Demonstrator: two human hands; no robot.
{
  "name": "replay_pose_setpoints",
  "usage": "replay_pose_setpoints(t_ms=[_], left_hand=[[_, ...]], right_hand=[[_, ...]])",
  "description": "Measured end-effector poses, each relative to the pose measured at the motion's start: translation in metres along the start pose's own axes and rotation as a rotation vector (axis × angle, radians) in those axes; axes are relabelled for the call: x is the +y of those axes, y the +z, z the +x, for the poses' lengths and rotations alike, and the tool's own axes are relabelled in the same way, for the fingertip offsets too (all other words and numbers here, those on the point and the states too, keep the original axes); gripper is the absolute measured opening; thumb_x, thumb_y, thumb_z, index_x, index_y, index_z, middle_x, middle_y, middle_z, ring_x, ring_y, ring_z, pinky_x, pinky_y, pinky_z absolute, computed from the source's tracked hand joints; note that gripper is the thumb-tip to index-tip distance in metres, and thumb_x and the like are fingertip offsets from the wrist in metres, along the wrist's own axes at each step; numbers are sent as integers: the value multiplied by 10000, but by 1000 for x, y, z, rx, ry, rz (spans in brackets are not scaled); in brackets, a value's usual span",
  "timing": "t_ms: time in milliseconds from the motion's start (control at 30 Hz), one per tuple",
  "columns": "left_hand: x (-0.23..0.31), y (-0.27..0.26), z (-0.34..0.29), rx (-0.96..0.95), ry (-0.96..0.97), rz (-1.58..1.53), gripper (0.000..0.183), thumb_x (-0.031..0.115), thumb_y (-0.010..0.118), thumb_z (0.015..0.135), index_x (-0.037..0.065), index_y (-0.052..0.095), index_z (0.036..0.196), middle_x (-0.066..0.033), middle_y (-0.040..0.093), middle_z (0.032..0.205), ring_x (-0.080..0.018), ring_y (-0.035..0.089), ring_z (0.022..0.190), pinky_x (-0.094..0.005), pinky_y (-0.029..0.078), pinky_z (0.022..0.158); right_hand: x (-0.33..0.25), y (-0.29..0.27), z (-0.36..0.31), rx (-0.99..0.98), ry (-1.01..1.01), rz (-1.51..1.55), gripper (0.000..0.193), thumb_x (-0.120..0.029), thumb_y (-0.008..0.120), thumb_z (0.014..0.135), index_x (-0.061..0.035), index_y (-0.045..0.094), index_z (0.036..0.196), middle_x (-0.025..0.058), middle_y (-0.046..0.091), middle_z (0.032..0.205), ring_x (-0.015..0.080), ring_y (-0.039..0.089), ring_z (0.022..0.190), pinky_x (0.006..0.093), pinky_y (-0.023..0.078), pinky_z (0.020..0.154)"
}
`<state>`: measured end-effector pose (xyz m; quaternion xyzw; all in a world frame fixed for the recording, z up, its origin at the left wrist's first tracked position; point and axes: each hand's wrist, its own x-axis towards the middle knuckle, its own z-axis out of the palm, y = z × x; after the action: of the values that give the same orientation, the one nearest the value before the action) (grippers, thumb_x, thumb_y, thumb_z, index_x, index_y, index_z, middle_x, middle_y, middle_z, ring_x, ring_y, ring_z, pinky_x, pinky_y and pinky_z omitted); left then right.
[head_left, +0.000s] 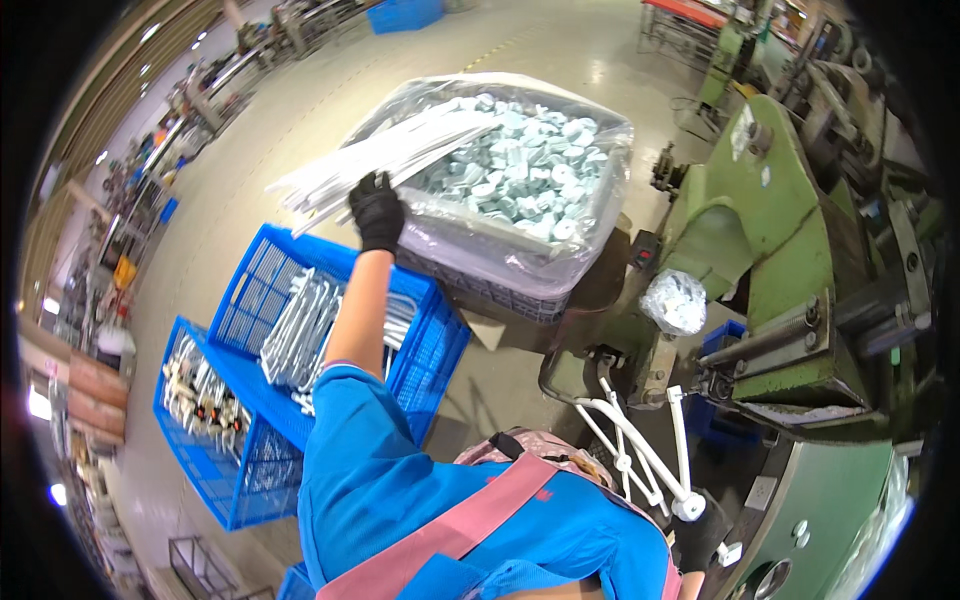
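My left hand (378,212), in a black glove, reaches out to a bundle of long thin white rods (400,150). Its fingers curl around the near side of the bundle, which lies across the left rim of a plastic-lined bin (480,240). Pale round plastic pieces (530,165) fill the bin. Low at the right, my right hand (702,535), also dark-gloved and partly in shadow, is closed on a white jointed tube frame (640,440) with round hubs. The frame's arms stretch up toward the press beside it.
Blue plastic crates (400,370) at the left hold bent metal tubes (300,335) and mixed fittings (205,400). A green press machine (770,230) stands close on the right, with a plastic-lined bowl of white pieces (673,302) in front. A green cabinet (820,520) is beside my right arm.
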<state>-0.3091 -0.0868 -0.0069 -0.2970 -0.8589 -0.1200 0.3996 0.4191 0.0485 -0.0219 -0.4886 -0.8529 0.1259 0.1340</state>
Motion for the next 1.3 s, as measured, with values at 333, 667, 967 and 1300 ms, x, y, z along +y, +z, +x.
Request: replay_pose_setpoints(t_ms=[333,667,967,1300], left_hand=[[-30,-25,10,-648,70,-651,348,353,573,862,7,611,856,-144,588,698,-276,556,635,-404,431,584],[122,-158,-113,-382,-751,-1974,497,363,496,959,24,435,1317,9,513,736,-95,465,566,-220,387,479],[278,-276,-134,-659,-316,-2612,299,-23,501,911,101,467,1181,-32,563,957,-195,582,874,-421,489,868],[374,-323,-186,-917,-188,-2280,150,131,568,919,25,525,1017,-129,618,957,-266,617,904,-406,536,778]], right_hand=[[-5,-4,1,15,41,29,268,-254,777,622,-105,684,824,116,659,793,315,632,747,417,499,681],[23,-16,22,-102,-88,-184,368,-390,771,615,-152,682,881,90,666,845,280,642,803,401,504,696],[-11,-90,23,135,-346,444,908,-432,810,612,-36,437,1338,183,501,1295,365,496,1177,440,419,961],[-5,-97,-11,50,-349,428,469,-109,708,723,-86,597,1177,157,638,909,322,650,750,386,521,626]])
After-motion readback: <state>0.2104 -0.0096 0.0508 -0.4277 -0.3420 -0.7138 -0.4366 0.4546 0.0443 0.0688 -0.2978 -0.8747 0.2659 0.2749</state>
